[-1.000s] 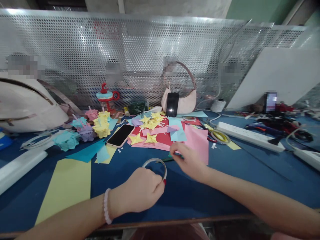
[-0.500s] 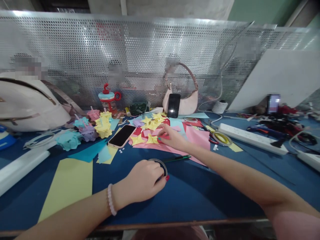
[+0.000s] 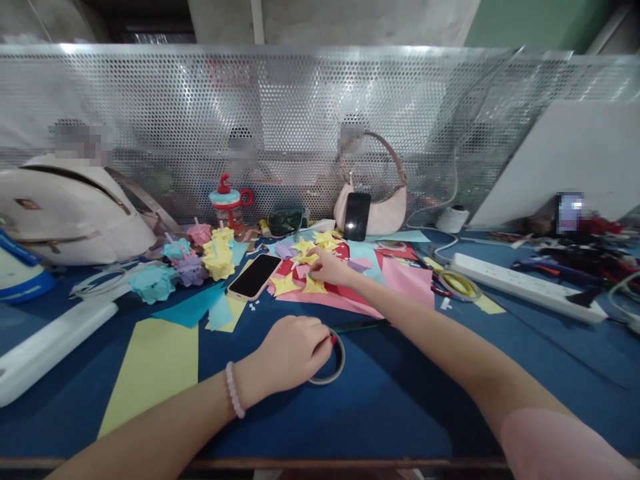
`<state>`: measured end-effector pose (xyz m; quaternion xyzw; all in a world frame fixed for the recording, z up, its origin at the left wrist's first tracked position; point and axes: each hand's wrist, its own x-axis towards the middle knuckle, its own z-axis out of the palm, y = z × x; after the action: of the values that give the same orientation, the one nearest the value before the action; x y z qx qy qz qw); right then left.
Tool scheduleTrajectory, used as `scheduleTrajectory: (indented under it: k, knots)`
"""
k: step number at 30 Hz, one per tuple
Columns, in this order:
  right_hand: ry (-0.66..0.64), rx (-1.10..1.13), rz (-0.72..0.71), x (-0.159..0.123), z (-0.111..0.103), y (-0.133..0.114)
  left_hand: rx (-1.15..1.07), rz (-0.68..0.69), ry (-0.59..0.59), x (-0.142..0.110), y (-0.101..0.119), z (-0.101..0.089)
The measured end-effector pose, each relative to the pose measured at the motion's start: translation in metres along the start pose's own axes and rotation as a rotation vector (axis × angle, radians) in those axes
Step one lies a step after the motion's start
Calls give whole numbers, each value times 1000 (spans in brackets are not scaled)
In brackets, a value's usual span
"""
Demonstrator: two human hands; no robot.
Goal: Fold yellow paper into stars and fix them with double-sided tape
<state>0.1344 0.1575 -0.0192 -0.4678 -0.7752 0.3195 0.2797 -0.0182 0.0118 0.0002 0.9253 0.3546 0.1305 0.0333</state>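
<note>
My left hand rests low over the blue table with its fingers curled closed. Its fingertips are at a roll of tape, a ring lying flat, partly covered by the hand. Whatever the fingers may pinch is hidden. Farther forward, my right hand reaches into the paper pile with fingers bent together. It is among yellow paper stars, and what lies between its fingertips is too small to make out. Under the stars are pink paper sheets. A thin dark green tool lies beyond the tape.
Folded paper flowers, a phone and a yellow sheet are on the left. At the back stand a cup, a pink handbag and a second phone. A power strip lies right.
The tape roll shows more fully now, nearer the front edge, with my left fingers over its far side. My right hand has shifted slightly left and away among the stars. The view has turned a little left.
</note>
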Motion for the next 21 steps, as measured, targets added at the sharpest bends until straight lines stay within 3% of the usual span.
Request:
scheduleTrajectory:
  k: [5, 9, 12, 17, 21]
  knots:
    - [-14, 72, -44, -7, -2, -8, -214, -157, 92, 2, -6, 0]
    - [-10, 123, -125, -18, -5, -29, -413, -327, 350, 7, -23, 4]
    - [-47, 179, -263, -28, -7, -47, -516, -416, 515, 12, -37, 4]
    - [10, 80, -429, -42, -5, -69, -562, -495, 396, 16, -43, 1]
    - [134, -167, -462, -49, 3, -75, -618, -454, 420, 15, -41, 3]
